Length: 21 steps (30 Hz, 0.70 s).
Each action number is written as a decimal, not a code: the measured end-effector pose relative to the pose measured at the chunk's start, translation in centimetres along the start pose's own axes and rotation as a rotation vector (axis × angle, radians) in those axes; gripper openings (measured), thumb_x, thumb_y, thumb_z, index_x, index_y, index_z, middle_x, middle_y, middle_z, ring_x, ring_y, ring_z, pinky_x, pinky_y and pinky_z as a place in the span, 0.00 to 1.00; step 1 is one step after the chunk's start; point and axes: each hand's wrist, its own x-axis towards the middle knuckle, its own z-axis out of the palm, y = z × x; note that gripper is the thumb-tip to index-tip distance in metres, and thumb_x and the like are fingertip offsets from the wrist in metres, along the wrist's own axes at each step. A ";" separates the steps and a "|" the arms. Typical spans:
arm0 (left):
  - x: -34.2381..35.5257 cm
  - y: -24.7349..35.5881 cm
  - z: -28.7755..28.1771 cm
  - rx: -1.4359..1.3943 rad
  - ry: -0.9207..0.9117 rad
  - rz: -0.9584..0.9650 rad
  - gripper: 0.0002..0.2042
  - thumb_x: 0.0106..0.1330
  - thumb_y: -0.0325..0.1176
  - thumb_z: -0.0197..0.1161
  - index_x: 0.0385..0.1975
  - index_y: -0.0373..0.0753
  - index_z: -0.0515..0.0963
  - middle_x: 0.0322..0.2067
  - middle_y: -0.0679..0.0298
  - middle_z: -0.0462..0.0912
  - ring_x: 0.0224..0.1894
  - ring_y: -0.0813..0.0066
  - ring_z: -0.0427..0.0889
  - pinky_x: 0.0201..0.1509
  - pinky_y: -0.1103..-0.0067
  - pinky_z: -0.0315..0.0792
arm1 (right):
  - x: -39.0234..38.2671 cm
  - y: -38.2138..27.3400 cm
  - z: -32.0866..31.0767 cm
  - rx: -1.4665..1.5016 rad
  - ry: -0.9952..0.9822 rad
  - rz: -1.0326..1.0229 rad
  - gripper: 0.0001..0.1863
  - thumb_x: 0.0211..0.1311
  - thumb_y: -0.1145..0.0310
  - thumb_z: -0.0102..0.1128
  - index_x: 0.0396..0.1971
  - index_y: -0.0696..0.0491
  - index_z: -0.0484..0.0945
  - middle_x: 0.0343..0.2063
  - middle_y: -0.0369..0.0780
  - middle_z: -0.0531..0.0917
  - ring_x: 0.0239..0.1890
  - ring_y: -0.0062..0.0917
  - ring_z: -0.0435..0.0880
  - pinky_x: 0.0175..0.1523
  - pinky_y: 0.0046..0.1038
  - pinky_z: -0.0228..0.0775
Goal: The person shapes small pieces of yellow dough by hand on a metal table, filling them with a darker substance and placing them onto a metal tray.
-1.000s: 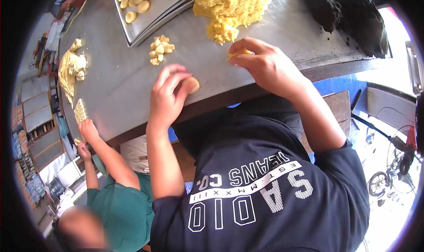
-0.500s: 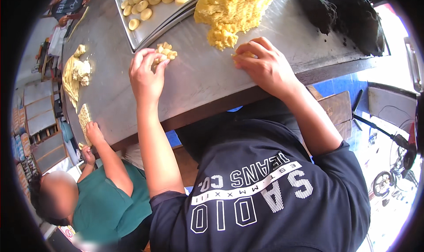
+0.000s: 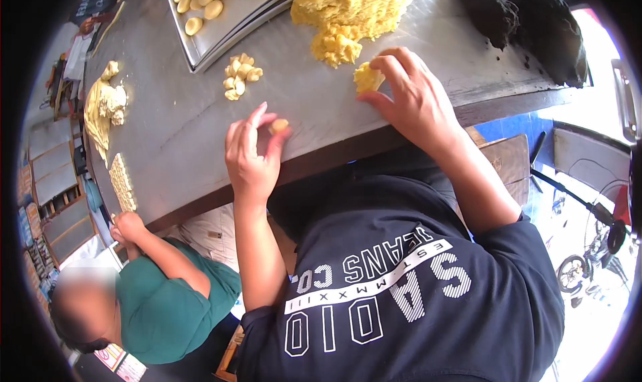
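Note:
My left hand [image 3: 254,148], raised index finger apart, has a small pale dough piece [image 3: 280,125] between thumb and curled finger, near the front of the steel table [image 3: 174,134]. My right hand [image 3: 408,94] curls around a yellow dough lump [image 3: 368,75]. Just behind it lies a large yellow dough mass [image 3: 354,14]. A cluster of small dough pieces [image 3: 239,76] sits behind my left hand.
A metal tray [image 3: 200,61] with several dough discs is at the back. Black dough [image 3: 538,34] lies back right, cream dough [image 3: 105,111] and a patterned slab [image 3: 122,181] far left. A co-worker in green [image 3: 164,295] works left; another person [image 3: 97,4] stands beyond.
My left hand went up to the small cluster, then came back toward the front right with a piece. My right fingers have spread slightly, showing more of the lump. The co-worker's hands drew together.

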 end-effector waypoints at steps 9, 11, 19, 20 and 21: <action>0.6 0.6 -1.8 0.401 -0.303 0.214 0.21 0.74 0.54 0.74 0.58 0.50 0.94 0.83 0.59 0.73 0.85 0.45 0.66 0.86 0.42 0.55 | 2.6 1.9 -0.2 -0.104 -0.079 -0.270 0.13 0.67 0.66 0.76 0.49 0.52 0.88 0.55 0.41 0.88 0.57 0.37 0.88 0.60 0.37 0.85; 4.6 1.6 -2.6 0.437 -0.320 0.317 0.16 0.74 0.49 0.76 0.55 0.49 0.94 0.72 0.61 0.84 0.76 0.46 0.77 0.84 0.48 0.59 | 2.7 1.1 0.1 -0.106 -0.116 -0.276 0.13 0.66 0.66 0.75 0.48 0.52 0.88 0.54 0.40 0.87 0.57 0.37 0.88 0.60 0.37 0.85; 10.0 1.8 7.4 0.264 0.344 0.583 0.08 0.79 0.37 0.72 0.34 0.46 0.86 0.33 0.70 0.88 0.41 0.67 0.86 0.60 0.66 0.69 | 2.6 0.0 -0.5 0.088 -0.008 -0.084 0.12 0.67 0.63 0.77 0.42 0.53 0.84 0.42 0.42 0.86 0.50 0.41 0.88 0.53 0.42 0.84; 9.7 2.2 7.7 0.254 0.222 0.669 0.09 0.79 0.37 0.71 0.34 0.46 0.85 0.31 0.70 0.87 0.39 0.67 0.85 0.58 0.66 0.69 | 2.3 0.3 -0.5 0.086 -0.009 -0.076 0.12 0.67 0.63 0.77 0.42 0.53 0.84 0.42 0.42 0.86 0.50 0.41 0.88 0.53 0.42 0.84; 9.5 2.4 7.9 0.246 0.101 0.752 0.09 0.80 0.36 0.70 0.33 0.46 0.85 0.30 0.70 0.86 0.36 0.67 0.84 0.57 0.66 0.68 | 2.1 0.5 -0.5 -0.008 -0.012 -0.015 0.14 0.66 0.64 0.78 0.43 0.53 0.84 0.42 0.42 0.86 0.50 0.42 0.88 0.55 0.42 0.83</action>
